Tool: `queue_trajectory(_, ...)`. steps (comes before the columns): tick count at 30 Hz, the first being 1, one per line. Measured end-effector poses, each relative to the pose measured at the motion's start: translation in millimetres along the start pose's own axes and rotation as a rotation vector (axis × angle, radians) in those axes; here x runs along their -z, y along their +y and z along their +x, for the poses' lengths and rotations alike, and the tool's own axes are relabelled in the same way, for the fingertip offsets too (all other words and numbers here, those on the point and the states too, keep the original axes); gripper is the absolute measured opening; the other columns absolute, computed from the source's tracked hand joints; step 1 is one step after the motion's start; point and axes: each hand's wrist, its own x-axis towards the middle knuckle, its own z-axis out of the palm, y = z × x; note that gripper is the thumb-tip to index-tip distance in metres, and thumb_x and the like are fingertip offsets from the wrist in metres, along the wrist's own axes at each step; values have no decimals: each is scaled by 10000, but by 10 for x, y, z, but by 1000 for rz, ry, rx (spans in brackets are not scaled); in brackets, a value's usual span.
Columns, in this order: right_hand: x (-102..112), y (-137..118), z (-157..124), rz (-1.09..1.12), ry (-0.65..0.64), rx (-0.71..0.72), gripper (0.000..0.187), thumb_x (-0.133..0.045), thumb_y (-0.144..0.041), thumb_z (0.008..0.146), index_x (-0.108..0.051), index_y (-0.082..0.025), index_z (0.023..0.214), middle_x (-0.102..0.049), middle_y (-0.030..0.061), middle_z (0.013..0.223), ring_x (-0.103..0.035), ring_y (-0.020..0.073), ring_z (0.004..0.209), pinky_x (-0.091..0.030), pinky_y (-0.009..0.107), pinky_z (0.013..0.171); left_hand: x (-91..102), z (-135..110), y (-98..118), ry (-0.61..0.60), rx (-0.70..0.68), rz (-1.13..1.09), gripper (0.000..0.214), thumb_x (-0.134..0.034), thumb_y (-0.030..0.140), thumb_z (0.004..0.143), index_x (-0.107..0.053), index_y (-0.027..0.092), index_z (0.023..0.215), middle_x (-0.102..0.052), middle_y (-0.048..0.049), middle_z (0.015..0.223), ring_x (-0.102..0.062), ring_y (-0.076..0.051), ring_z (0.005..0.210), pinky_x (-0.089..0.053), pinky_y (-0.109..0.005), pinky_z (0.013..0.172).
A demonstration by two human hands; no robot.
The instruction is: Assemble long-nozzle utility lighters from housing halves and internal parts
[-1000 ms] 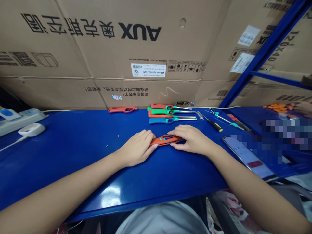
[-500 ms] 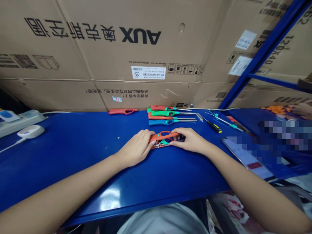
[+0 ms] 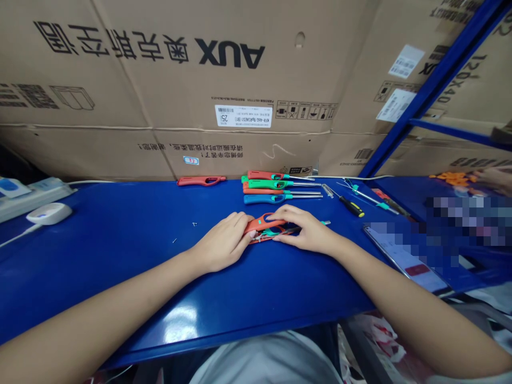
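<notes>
An orange lighter (image 3: 256, 228) with a long nozzle lies between my hands, its casing halves parted so that green and pale inner parts show. My left hand (image 3: 224, 242) grips the handle end, with the thumb near the gap. On the other end, the fingers of my right hand (image 3: 306, 229) close around the casing near the trigger opening. A metal tip pokes out beyond my right hand; much of the nozzle is hidden. Behind lie a green lighter (image 3: 266, 184), a blue lighter (image 3: 264, 199) and others in a stack.
A red casing piece (image 3: 200, 181) lies by the cardboard (image 3: 160, 106). Tiny screws (image 3: 194, 224) sit on the blue table (image 3: 120, 229). To the right are a screwdriver (image 3: 352, 206), a phone (image 3: 404, 258), orange pieces (image 3: 454, 178) and another person's hand (image 3: 496, 178). A power strip (image 3: 36, 197) stands left.
My right hand has shifted slightly left along the orange lighter, its fingers now over the trigger opening. The metal tip has come into view. My left hand keeps its grip.
</notes>
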Motion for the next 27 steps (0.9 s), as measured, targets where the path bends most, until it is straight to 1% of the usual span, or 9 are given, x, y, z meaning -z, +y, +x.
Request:
queue_trajectory(3,-41,36,3,31,-8,8,293,-706,-266,890,-689,-223,1179,-655,78,1085,-643,196,990,-532,350,901,-8,-3,-5,-11,-20,-5,332,-307,365,1060,-517,151,1203,-603,-119,1108,-559,-258,988,-472,-434,909)
queue_trajectory(6,-77,67,-1,64,12,-12,214,-679,-242,906,-720,-207,1113,-668,75,1039,-649,183,928,-537,336,846,-16,-9,-9,-20,-33,-1,321,-344,365,1052,-508,145,1218,-596,-123,1133,-554,-264,1019,-465,-442,939)
queue_trajectory(11,-78,75,-10,108,16,-37,238,-687,-205,877,-716,-195,1113,-668,78,1036,-651,186,922,-535,326,804,-9,-15,-5,-41,-47,1,372,-429,432,1021,-489,159,1266,-593,-121,1150,-558,-276,1041,-470,-444,944)
queue_trajectory(16,-59,63,-16,106,-8,-20,276,-647,-144,848,-708,-188,1114,-662,73,1036,-639,175,890,-521,309,779,12,-13,7,-56,-42,10,354,-442,395,1009,-488,154,1265,-590,-127,1154,-561,-282,1045,-474,-452,945)
queue_trajectory(20,-70,63,-17,82,-13,-17,284,-631,-126,838,-704,-191,1104,-661,64,1012,-627,165,860,-510,294,756,19,-16,6,-53,-50,7,297,-440,321,995,-490,148,1231,-591,-125,1146,-560,-277,1040,-474,-449,948)
queue_trajectory(23,-74,55,-18,57,-15,-8,289,-623,-126,844,-690,-198,1115,-642,65,1026,-624,169,896,-517,307,798,9,-15,-6,-50,-59,1,263,-422,277,990,-494,150,1209,-593,-122,1145,-557,-270,1035,-473,-449,950)
queue_trajectory(27,-56,20,-14,32,-6,15,299,-678,-148,824,-668,-212,1116,-556,97,1202,-602,207,1087,-507,364,942,-11,-10,-21,-38,-56,1,278,-424,284,994,-495,145,1223,-594,-123,1147,-559,-272,1038,-474,-456,949)
